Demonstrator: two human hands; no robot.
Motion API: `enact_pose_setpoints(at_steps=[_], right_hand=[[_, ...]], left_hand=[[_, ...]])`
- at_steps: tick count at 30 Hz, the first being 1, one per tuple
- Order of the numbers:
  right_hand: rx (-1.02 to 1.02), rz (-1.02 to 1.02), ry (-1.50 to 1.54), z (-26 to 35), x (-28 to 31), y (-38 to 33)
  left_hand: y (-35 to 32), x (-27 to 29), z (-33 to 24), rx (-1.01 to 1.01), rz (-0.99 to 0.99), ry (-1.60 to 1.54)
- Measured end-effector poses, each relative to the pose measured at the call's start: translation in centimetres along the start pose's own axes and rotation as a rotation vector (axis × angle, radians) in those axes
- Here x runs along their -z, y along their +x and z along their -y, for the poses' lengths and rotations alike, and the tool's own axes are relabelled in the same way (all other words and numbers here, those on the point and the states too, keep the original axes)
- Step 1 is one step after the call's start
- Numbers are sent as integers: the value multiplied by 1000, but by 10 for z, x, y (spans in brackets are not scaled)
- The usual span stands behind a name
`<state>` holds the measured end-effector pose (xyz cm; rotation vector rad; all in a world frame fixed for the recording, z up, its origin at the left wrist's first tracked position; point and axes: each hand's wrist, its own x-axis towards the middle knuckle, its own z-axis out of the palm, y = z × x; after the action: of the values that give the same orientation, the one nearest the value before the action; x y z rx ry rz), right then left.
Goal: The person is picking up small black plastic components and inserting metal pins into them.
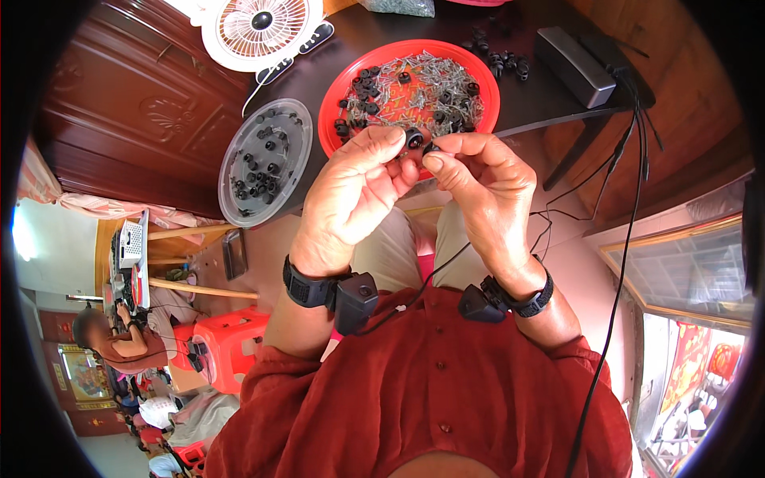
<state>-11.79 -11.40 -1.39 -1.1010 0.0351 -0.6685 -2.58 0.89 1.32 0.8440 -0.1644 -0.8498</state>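
My left hand (pixel 344 191) pinches a small round black plastic part (pixel 413 139) with a ring-like opening, between thumb and fingers. Close beside it, my right hand (pixel 496 185) holds a smaller dark piece (pixel 430 148) between thumb and forefinger; its exact kind is too small to make out. The two pieces almost meet, and I cannot tell whether they touch. Both hands are just in front of a red round tray (pixel 328 107), which holds many thin silver metal pins (pixel 430 72) and several black plastic parts (pixel 368 84).
Left of the tray, a clear round plastic tray (pixel 231 171) holds more black parts. A white fan (pixel 261 24) stands behind it. On the dark table (pixel 526 111) at right are loose black parts (pixel 510 64), a grey-black box (pixel 575 68) and hanging cables (pixel 637 127). Another person (pixel 131 342) sits far left.
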Motion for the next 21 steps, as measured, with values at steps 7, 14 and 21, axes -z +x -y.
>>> enact_pose_setpoints(at_steps=[7,14,21], right_hand=[[-18,-16,10,5,0,2],[-4,-21,-65,3,3,3],[-16,-18,-103,2,3,2]], left_hand=[[0,-1,3,4,-21,6],[2,-1,5,-2,10,34],[0,3,8,-101,26,160]])
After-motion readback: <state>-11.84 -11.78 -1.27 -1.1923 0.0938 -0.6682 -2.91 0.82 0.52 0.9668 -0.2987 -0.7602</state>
